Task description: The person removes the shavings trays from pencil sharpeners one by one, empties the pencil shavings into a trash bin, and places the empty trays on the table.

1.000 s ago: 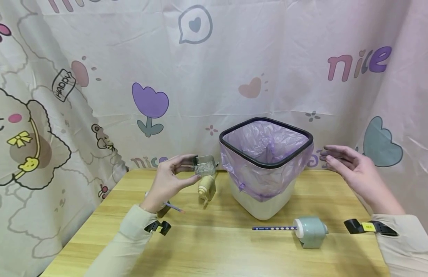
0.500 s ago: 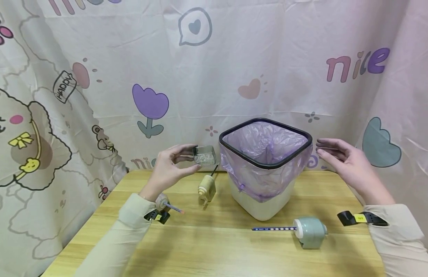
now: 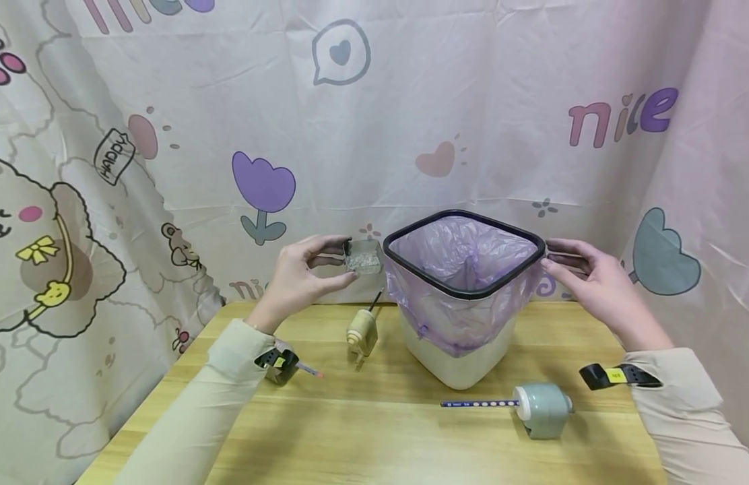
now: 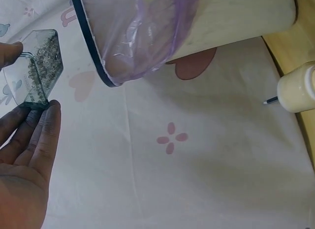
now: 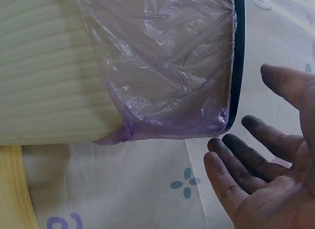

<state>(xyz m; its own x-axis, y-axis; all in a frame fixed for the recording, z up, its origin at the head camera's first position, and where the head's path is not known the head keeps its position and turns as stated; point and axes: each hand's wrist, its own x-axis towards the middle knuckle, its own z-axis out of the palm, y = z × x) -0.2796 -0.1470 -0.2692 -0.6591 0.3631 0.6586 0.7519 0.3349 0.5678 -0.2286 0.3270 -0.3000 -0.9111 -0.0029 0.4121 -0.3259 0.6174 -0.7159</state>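
Note:
My left hand (image 3: 304,273) pinches a small clear plastic drawer (image 3: 363,256) between thumb and fingers. Grey pencil shavings lie inside the drawer (image 4: 47,61), seen through its wall in the left wrist view. It hangs in the air just left of the trash bin (image 3: 462,364), level with the bin's black rim (image 3: 465,294). A purple plastic bag (image 3: 453,323) lines the bin and folds over its outside. My right hand (image 3: 605,289) is held at the bin's right corner, fingers extended and holding nothing; in the right wrist view its dark-smudged fingertips (image 5: 252,121) sit slightly off the rim.
A teal pencil sharpener (image 3: 544,411) with a blue pencil (image 3: 479,404) in it stands at front right. Left of the bin is a cream sharpener (image 3: 362,331) with a dark pencil. Another sharpener (image 3: 283,370) is partly hidden behind my left wrist. A printed curtain (image 3: 350,135) hangs behind.
My left hand has raised the drawer and brought it slightly right, nearer the bin's rim. My right hand has moved left to the bin's right corner. Bin and sharpeners stay put.

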